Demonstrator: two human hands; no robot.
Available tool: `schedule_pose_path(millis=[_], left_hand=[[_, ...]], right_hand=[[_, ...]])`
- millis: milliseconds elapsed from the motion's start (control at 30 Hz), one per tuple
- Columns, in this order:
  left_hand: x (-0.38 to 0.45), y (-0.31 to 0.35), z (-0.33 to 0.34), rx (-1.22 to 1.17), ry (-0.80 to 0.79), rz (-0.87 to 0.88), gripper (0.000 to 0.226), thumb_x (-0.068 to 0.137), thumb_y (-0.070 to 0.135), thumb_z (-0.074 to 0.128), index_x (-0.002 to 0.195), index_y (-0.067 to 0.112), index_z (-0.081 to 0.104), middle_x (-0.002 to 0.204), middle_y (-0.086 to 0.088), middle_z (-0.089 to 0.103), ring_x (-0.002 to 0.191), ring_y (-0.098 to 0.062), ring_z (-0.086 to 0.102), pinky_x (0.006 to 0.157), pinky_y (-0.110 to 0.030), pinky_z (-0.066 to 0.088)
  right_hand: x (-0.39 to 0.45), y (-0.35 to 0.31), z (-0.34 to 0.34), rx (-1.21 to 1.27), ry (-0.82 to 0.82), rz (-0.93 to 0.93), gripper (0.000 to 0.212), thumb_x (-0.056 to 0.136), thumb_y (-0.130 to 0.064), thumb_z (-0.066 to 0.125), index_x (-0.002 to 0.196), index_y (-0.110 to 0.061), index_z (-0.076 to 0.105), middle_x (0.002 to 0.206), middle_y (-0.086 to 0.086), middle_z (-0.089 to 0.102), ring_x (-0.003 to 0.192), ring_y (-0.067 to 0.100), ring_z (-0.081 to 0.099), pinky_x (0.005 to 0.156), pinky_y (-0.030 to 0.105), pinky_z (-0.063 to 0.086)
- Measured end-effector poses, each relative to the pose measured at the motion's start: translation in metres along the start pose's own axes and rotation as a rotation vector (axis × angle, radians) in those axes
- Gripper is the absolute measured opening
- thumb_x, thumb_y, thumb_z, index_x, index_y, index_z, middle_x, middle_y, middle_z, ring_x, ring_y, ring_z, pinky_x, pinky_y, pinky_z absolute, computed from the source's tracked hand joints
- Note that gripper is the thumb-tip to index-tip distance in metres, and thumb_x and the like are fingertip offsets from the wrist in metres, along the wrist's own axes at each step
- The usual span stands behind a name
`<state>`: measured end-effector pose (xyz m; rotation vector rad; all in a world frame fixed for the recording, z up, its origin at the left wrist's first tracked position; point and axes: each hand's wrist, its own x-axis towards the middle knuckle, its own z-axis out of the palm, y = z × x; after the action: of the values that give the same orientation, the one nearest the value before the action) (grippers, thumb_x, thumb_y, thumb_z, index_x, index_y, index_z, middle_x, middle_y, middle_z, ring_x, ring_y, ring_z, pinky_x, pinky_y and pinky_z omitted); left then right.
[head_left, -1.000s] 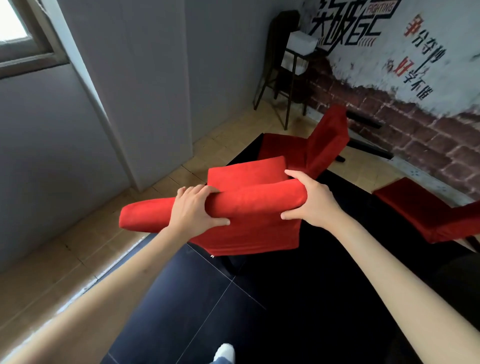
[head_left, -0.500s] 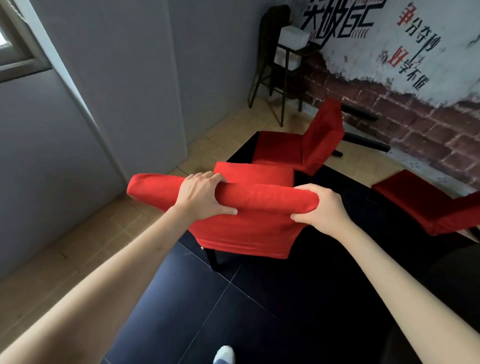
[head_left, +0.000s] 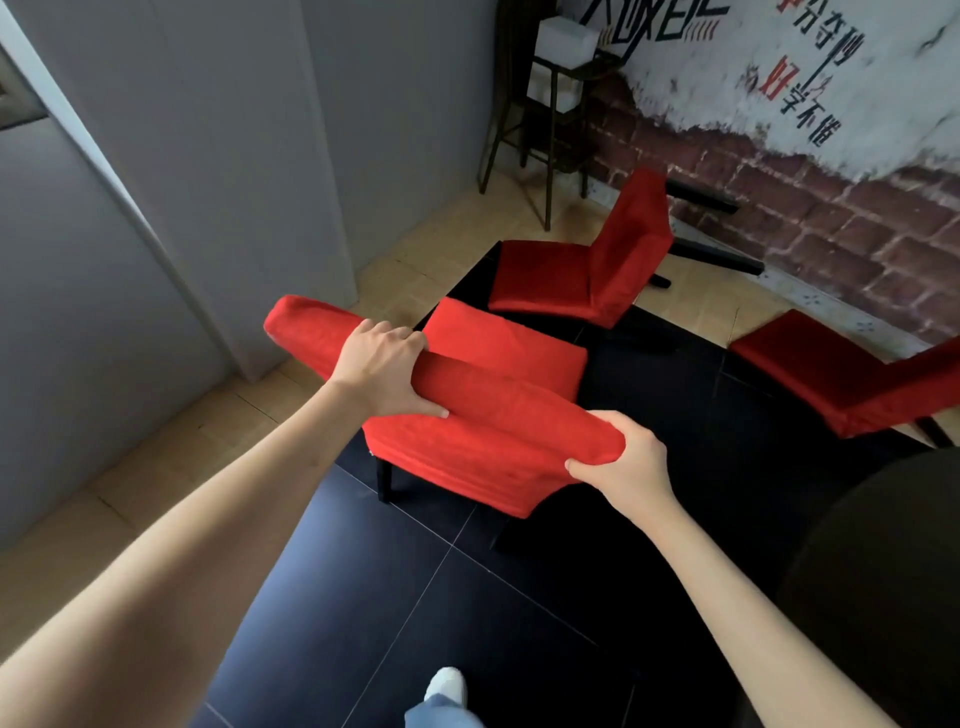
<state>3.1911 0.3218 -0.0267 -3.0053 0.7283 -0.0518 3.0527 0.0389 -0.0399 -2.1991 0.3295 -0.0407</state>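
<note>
Both hands are gripping the top edge of the red chair's (head_left: 483, 447) backrest: left hand (head_left: 382, 371) wrapping over the top near its left end, right hand (head_left: 621, 460) clamping its right corner. Chair is standing on the black floor tiles (head_left: 415, 597), second red chair (head_left: 587, 265) just beyond.

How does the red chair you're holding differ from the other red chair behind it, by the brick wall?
The held chair is gripped at its backrest top by the left hand and right hand; the far chair is untouched. The held chair shows its back to the camera, while the far chair is seen side-on, backrest to the right. Both wear red fabric covers.
</note>
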Motion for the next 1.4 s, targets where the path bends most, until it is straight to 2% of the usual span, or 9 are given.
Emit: schedule_pose_path(millis=[233, 367, 467, 600, 700, 900, 1167, 1300, 1400], left_hand=[[0.000, 0.001, -0.001, -0.001, -0.025, 0.015, 0.093, 0.045, 0.093, 0.053, 0.102, 0.019, 0.063, 0.084, 0.005, 0.062, 0.085, -0.019, 0.057, 0.081, -0.030, 0.038], [-0.010, 0.001, -0.003, -0.017, -0.036, 0.020, 0.090, 0.048, 0.090, 0.060, 0.101, 0.018, 0.065, 0.081, 0.003, 0.063, 0.083, -0.021, 0.058, 0.079, -0.029, 0.038], [-0.026, 0.000, -0.002, -0.015, -0.045, 0.005, 0.089, 0.045, 0.092, 0.057, 0.095, 0.018, 0.065, 0.079, 0.003, 0.064, 0.080, -0.020, 0.059, 0.080, -0.030, 0.042], [-0.049, -0.007, -0.002, -0.027, -0.050, -0.005, 0.089, 0.043, 0.093, 0.056, 0.093, 0.020, 0.065, 0.080, 0.004, 0.064, 0.083, -0.021, 0.060, 0.080, -0.031, 0.045], [-0.068, -0.019, -0.006, -0.018, -0.066, -0.026, 0.091, 0.043, 0.094, 0.055, 0.098, 0.022, 0.065, 0.081, 0.006, 0.065, 0.084, -0.019, 0.061, 0.078, -0.030, 0.043], [-0.133, -0.059, -0.007, -0.032, -0.084, -0.088, 0.091, 0.042, 0.094, 0.054, 0.099, 0.024, 0.065, 0.082, 0.007, 0.064, 0.086, -0.018, 0.060, 0.081, -0.029, 0.043], [-0.233, -0.114, -0.012, -0.044, -0.087, -0.209, 0.079, 0.042, 0.090, 0.062, 0.087, 0.025, 0.061, 0.080, 0.008, 0.064, 0.086, -0.020, 0.061, 0.079, -0.030, 0.041], [-0.276, -0.140, -0.015, -0.056, -0.089, -0.259, 0.088, 0.042, 0.091, 0.061, 0.104, 0.029, 0.067, 0.089, 0.008, 0.069, 0.091, -0.019, 0.062, 0.084, -0.031, 0.043], [-0.307, -0.159, -0.015, -0.065, -0.070, -0.299, 0.088, 0.041, 0.089, 0.065, 0.105, 0.029, 0.069, 0.088, 0.007, 0.069, 0.092, -0.020, 0.063, 0.085, -0.032, 0.044]], right_hand=[[-0.001, 0.000, 0.001, 0.023, -0.001, 0.048, 0.055, 0.061, -0.006, 0.085, 0.105, -0.032, 0.066, 0.090, -0.020, 0.064, 0.076, -0.015, 0.058, 0.059, 0.001, 0.043], [-0.010, -0.001, 0.005, 0.037, 0.010, 0.066, 0.054, 0.060, -0.006, 0.085, 0.103, -0.033, 0.066, 0.089, -0.018, 0.065, 0.078, -0.020, 0.057, 0.059, 0.000, 0.042], [-0.025, -0.001, 0.010, 0.046, 0.022, 0.079, 0.055, 0.059, -0.005, 0.085, 0.102, -0.034, 0.066, 0.090, -0.018, 0.065, 0.080, -0.020, 0.057, 0.059, 0.000, 0.042], [-0.044, -0.006, 0.019, 0.062, 0.016, 0.100, 0.057, 0.058, -0.006, 0.087, 0.101, -0.037, 0.066, 0.093, -0.017, 0.066, 0.081, -0.012, 0.061, 0.060, 0.002, 0.044], [-0.055, -0.017, 0.032, 0.077, 0.004, 0.091, 0.057, 0.058, -0.006, 0.087, 0.100, -0.038, 0.065, 0.092, -0.017, 0.066, 0.082, -0.019, 0.058, 0.060, 0.000, 0.043], [-0.092, -0.041, 0.074, 0.108, -0.051, 0.079, 0.060, 0.053, -0.013, 0.092, 0.102, -0.037, 0.068, 0.093, -0.017, 0.068, 0.086, -0.015, 0.060, 0.062, 0.002, 0.045], [-0.140, -0.082, 0.137, 0.080, -0.148, 0.013, 0.069, 0.050, -0.021, 0.094, 0.113, -0.031, 0.069, 0.100, -0.017, 0.068, 0.092, -0.008, 0.062, 0.069, 0.004, 0.045], [-0.158, -0.105, 0.168, 0.071, -0.187, -0.026, 0.073, 0.050, -0.022, 0.095, 0.116, -0.032, 0.066, 0.102, -0.020, 0.066, 0.097, -0.006, 0.060, 0.075, 0.007, 0.044], [-0.172, -0.119, 0.189, 0.071, -0.219, -0.044, 0.072, 0.051, -0.022, 0.095, 0.116, -0.032, 0.066, 0.098, -0.023, 0.065, 0.093, -0.009, 0.059, 0.072, 0.005, 0.043]])
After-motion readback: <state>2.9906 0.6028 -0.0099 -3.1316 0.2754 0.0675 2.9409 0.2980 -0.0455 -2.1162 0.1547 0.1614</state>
